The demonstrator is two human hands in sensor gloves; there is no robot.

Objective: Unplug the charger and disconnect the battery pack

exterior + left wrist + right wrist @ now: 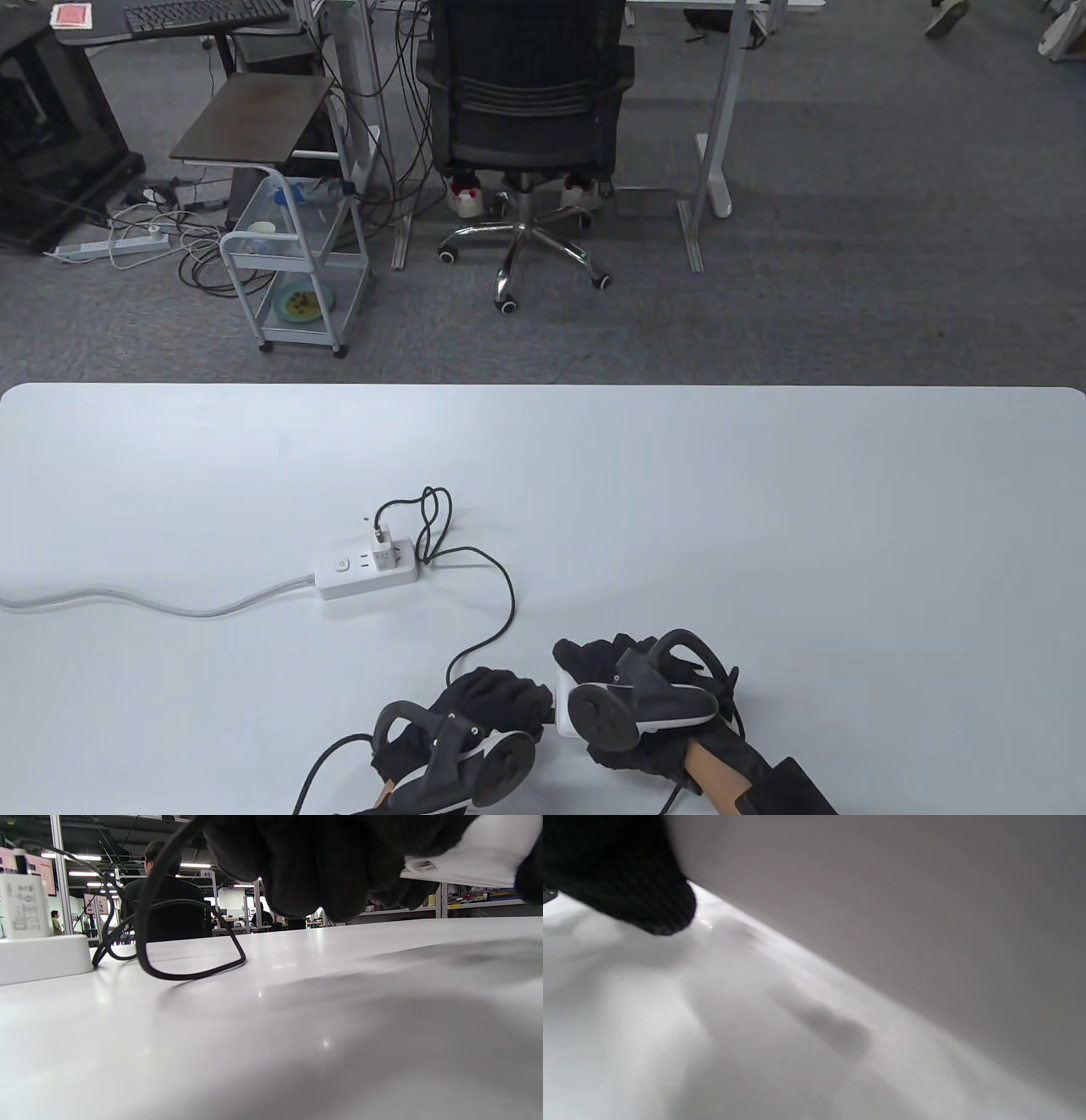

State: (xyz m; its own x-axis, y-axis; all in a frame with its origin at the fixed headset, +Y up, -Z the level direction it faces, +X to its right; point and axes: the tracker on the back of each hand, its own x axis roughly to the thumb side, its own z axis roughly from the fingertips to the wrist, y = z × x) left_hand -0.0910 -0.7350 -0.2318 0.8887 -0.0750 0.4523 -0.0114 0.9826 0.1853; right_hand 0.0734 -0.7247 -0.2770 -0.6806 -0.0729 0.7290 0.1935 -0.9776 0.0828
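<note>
A white battery pack (562, 706) is held in the right hand (645, 700) near the table's front edge, with the gloved fingers wrapped over it; only a narrow strip of the pack is seen in the table view, between the two hands. In the left wrist view the pack (475, 853) is seen from below, lifted clear of the table (297, 1027), with a small port on its end face. The left hand (475, 722) is placed just beside the pack, its fingers (314, 866) curled downward around the end of a black cable (501, 611). Whether the cable's plug sits in the pack's port cannot be told, since the joint is hidden by the gloves. In the right wrist view only one dark fingertip (628, 878) and a blurred pale surface are shown.

From the left hand the cable is led away across the table in a wide curve, then in several loose loops, up to a white charger (383, 538). The charger is seen standing upright, plugged into a white power strip (365, 573) that lies well apart from the hands. A grey cord (153, 601) is run from the strip towards the table's left edge.
</note>
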